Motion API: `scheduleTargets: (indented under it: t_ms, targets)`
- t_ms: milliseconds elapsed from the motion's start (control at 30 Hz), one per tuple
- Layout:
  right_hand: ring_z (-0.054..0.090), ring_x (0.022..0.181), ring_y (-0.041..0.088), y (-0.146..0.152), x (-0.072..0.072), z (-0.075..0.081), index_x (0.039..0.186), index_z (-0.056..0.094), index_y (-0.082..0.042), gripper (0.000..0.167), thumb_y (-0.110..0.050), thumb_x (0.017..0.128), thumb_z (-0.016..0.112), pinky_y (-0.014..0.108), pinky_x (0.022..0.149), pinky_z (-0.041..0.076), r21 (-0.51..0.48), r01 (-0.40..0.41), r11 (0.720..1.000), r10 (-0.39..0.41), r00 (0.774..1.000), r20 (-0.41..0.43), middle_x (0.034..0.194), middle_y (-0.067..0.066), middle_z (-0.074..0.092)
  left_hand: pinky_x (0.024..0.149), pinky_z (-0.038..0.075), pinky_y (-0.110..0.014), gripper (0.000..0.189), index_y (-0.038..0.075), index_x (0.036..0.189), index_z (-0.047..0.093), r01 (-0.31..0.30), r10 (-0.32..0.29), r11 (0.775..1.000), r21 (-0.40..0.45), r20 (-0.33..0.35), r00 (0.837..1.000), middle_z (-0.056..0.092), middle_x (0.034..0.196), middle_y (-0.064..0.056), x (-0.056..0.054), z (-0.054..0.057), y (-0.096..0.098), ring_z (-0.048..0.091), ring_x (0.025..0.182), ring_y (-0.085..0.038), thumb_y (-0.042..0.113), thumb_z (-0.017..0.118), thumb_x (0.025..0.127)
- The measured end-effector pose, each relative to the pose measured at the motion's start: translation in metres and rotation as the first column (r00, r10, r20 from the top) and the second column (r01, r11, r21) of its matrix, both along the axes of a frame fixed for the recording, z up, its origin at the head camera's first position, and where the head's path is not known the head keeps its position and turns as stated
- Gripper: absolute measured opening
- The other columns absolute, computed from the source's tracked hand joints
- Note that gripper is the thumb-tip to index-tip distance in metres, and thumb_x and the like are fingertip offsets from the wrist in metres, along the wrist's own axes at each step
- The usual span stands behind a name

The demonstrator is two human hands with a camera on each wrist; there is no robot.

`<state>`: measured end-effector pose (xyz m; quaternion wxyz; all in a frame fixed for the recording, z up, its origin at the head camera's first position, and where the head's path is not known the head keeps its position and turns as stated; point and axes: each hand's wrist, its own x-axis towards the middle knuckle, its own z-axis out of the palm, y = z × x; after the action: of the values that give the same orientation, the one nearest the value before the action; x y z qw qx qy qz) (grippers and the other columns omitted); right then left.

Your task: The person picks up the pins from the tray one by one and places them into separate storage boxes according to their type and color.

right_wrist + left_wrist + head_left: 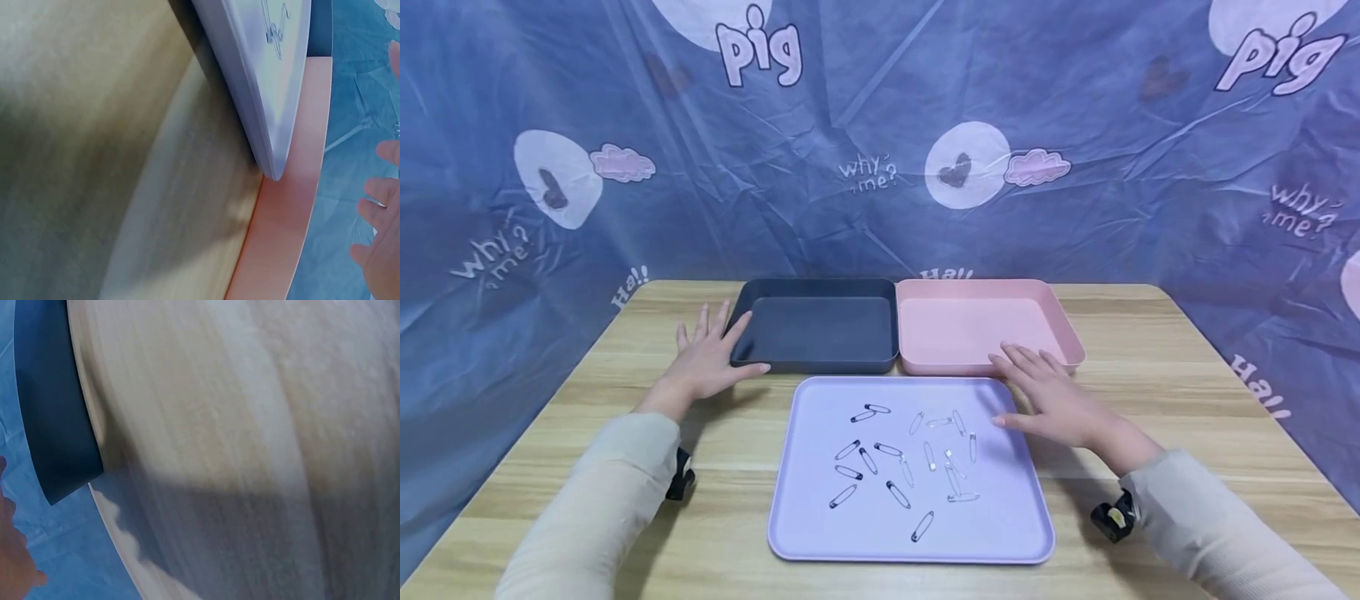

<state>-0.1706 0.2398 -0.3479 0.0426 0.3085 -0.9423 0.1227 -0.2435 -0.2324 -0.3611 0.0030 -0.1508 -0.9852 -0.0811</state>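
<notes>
My left hand [703,364], fingers spread, is at the left side of a dark grey tray [820,367] and holds nothing. My right hand [1056,404], also with straight fingers and holding nothing, hovers by the front right of a pink tray [977,367] and the right edge of a lavender tray [910,552]. On the lavender tray lie several black safety pins [897,495], mostly in its left half, and several silver safety pins [929,456] in its right half. In the right wrist view, a few silver pins [275,31] show on the lavender tray [250,106].
The dark and pink trays stand side by side along the back of a wooden table [1120,350], behind the lavender tray. A blue printed cloth [820,217] hangs behind and beside the table. Each wrist carries a small black camera [1114,517].
</notes>
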Motion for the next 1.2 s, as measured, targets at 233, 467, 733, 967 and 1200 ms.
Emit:
scheduleTargets:
  t_ms: [233,467,733,967,1200]
  targets:
    - [0.016,0.125,0.035,-0.004,0.005,-0.004,0.134,0.031,-0.006,0.078,-0.051,0.076,0.056,0.047,0.101,0.006,-0.018,-0.019,1.000,0.019,1.000,0.025,0.138,0.018,0.021,0.087,-0.009,-0.066,0.094,0.018,0.140,0.005,-0.005,0.005,1.000,0.000,0.017,1.000,-0.012,0.141,-0.015,-0.002,-0.005,0.000,-0.021,0.122,-0.037,0.071,0.040,0.071]
    - [0.022,0.123,0.038,-0.006,0.009,-0.013,0.132,0.035,-0.005,0.077,-0.052,0.075,0.056,0.051,0.098,0.014,-0.025,-0.059,0.998,0.059,0.998,0.037,0.136,0.019,0.026,0.087,-0.007,-0.066,0.095,0.017,0.140,0.006,-0.014,0.013,1.000,0.003,0.045,0.999,-0.014,0.141,-0.015,-0.003,-0.011,0.001,-0.020,0.122,-0.037,0.072,0.038,0.071]
    - [0.028,0.121,0.036,-0.006,0.012,-0.022,0.129,0.039,-0.001,0.076,-0.049,0.073,0.060,0.049,0.097,0.020,-0.041,-0.093,0.995,0.094,0.995,0.044,0.132,0.019,0.034,0.087,-0.007,-0.066,0.094,0.014,0.140,0.007,-0.029,0.027,0.999,0.021,0.066,0.997,-0.010,0.141,-0.018,-0.002,-0.014,0.002,-0.020,0.122,-0.037,0.072,0.038,0.072]
    - [0.029,0.121,0.035,-0.007,0.015,-0.026,0.126,0.044,-0.003,0.073,-0.049,0.072,0.061,0.050,0.096,0.021,-0.075,-0.089,0.993,0.097,0.990,0.100,0.130,0.016,0.038,0.088,-0.004,-0.065,0.093,0.014,0.140,0.006,-0.028,0.024,0.999,0.042,0.094,0.995,-0.010,0.141,-0.018,-0.002,-0.015,0.003,-0.017,0.124,-0.038,0.071,0.036,0.073]
    - [0.037,0.116,0.031,-0.008,0.014,-0.027,0.123,0.048,-0.003,0.070,-0.050,0.073,0.060,0.047,0.094,0.027,-0.096,-0.109,0.989,0.123,0.981,0.153,0.124,0.014,0.046,0.090,-0.003,-0.064,0.093,0.014,0.140,0.006,-0.024,0.018,0.998,0.056,0.108,0.994,-0.010,0.141,-0.018,-0.003,-0.014,0.005,-0.017,0.124,-0.037,0.070,0.036,0.074]
